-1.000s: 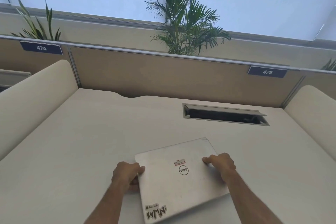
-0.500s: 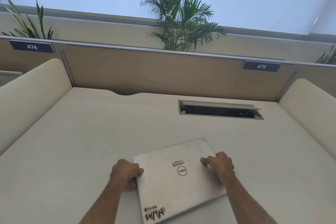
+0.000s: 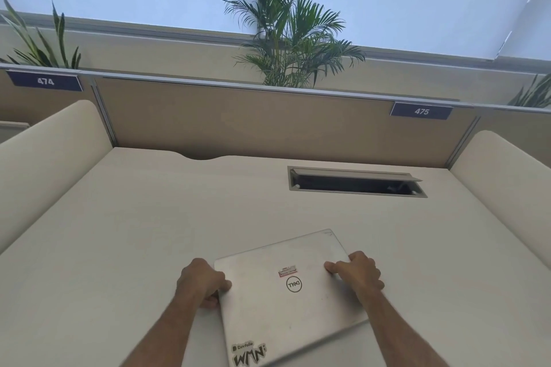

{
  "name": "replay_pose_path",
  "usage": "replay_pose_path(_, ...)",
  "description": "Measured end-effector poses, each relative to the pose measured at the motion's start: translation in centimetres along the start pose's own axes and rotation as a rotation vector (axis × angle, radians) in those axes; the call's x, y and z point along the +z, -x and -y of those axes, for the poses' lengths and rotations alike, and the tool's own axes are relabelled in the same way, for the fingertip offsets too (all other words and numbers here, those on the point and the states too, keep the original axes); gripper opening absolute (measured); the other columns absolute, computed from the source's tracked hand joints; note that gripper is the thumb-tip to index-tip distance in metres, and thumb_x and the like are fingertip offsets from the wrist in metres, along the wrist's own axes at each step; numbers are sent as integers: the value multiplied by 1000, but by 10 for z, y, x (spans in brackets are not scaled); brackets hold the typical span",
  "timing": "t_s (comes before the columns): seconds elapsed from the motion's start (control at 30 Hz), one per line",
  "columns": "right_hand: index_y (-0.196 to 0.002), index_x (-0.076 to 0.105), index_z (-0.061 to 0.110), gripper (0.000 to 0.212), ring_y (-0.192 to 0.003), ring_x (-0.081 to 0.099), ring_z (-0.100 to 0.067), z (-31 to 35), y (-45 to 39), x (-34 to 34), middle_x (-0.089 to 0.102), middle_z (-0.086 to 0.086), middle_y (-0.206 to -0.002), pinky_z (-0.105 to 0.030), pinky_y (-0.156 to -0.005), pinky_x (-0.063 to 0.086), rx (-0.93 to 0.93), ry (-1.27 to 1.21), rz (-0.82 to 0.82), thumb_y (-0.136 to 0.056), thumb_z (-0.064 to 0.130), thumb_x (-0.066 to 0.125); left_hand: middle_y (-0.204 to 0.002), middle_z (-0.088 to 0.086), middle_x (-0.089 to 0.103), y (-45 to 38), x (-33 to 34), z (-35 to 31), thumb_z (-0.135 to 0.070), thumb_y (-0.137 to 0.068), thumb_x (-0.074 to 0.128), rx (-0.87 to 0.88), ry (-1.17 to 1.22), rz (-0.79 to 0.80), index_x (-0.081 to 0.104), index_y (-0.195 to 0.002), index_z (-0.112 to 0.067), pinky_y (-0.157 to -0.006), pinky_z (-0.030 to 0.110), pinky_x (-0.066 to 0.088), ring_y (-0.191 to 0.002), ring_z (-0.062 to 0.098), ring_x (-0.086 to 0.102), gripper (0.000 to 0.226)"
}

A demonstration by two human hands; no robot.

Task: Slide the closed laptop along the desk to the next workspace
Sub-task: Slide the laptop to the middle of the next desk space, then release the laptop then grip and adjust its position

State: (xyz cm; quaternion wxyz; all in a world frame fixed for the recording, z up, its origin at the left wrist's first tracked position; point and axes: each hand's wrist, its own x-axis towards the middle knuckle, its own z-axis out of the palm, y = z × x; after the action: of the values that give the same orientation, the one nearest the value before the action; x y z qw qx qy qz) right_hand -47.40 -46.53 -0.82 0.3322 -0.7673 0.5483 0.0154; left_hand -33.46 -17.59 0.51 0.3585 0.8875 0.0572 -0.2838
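A closed silver laptop [image 3: 290, 301] with stickers on its lid lies flat on the cream desk [image 3: 134, 232], turned a little clockwise, near the front edge. My left hand [image 3: 201, 283] grips its left edge, thumb on the lid and fingers under the side. My right hand [image 3: 359, 274] clasps its right edge near the far corner. Both forearms reach in from the bottom of the view.
An open cable hatch [image 3: 356, 182] is sunk into the desk behind the laptop. Cream side dividers stand at left [image 3: 44, 158] and right [image 3: 507, 182]. A tan back panel carries signs 474 [image 3: 44, 81] and 475 [image 3: 421, 111]. Palm plants [image 3: 286, 33] rise behind it.
The view has drifted slightly, so the scene sits a bit further left. The laptop and both hands keep nearly the same place on the desk, grips unchanged.
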Motion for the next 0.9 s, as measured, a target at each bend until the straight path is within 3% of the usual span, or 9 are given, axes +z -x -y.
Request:
replay_pose_path(0.1,-122,58,22,62,-124,52,-30,-8,-6,-4,55,-6,-131,-42,-101,41,-60,-5,-52,-71,52,76,-71,17,77,-3,-2,3,-33,-72,84,57,-88,-34,68,-79,1,-63,42,66,-62,31,76,39)
replay_pose_path(0.17,-127,59,17,62,-125,52,-32,-18,-11,-8,54,-9,-131,-43,-101,42,-135,-1,-126,-78,52,75,-88,14,77,-7,-3,8,-49,-78,74,132,-205,-122,70,-89,-5,-78,41,64,-83,33,75,46)
replay_pose_path(0.27,-131,58,14,56,-128,49,-32,-39,-20,-13,55,-11,-136,-43,-104,43,-265,86,-210,-88,50,67,-103,3,73,-13,0,20,-54,-88,61,295,-324,-270,69,-92,-20,-88,37,55,-98,26,67,35)
replay_pose_path(0.33,-138,54,14,58,-136,45,-30,-54,-27,-16,51,-10,-146,-42,-109,39,-307,161,-216,-94,52,59,-112,0,72,-14,2,32,-54,-92,55,431,-397,-353,69,-106,-21,-91,38,52,-107,23,64,38)
replay_pose_path(0.4,-146,48,14,65,-147,35,-28,-68,-34,-18,42,-9,-157,-42,-118,31,-305,217,-188,-97,57,48,-122,1,70,-14,4,48,-69,-89,39,549,-480,-393,67,-118,-18,-95,41,49,-116,25,61,65)
replay_pose_path(0.47,-151,41,15,69,-153,23,-28,-81,-38,-18,31,-11,-164,-44,-124,21,-301,298,-158,-99,60,37,-141,3,60,-13,4,63,-89,-73,2,576,-574,-341,60,-134,-17,-109,44,40,-134,24,51,111)
replay_pose_path(0.53,-154,34,17,71,-155,14,-28,-93,-39,-17,22,-10,-167,-47,-126,13,-308,340,-144,-100,62,31,-166,1,29,-12,6,75,-90,-59,-21,522,-633,-247,35,-154,-23,-124,47,16,-154,18,21,129)
replay_pose_path(0.63,-159,23,22,72,-157,4,-27,-102,-38,-16,12,-6,-170,-49,-127,3,-319,329,-125,-100,63,28,-171,-2,-2,-11,11,85,-89,-52,-30,478,-663,-204,7,-160,-29,-126,51,-2,-157,15,-5,129)
replay_pose_path(0.9,-161,1,26,71,-157,-8,-28,-107,-30,-19,-6,-6,-171,-56,-125,-2,-317,457,-69,-103,60,22,-170,-1,-6,-7,14,87,-88,-51,-32,492,-690,-260,2,-160,-29,-126,53,-2,-157,15,-6,128)
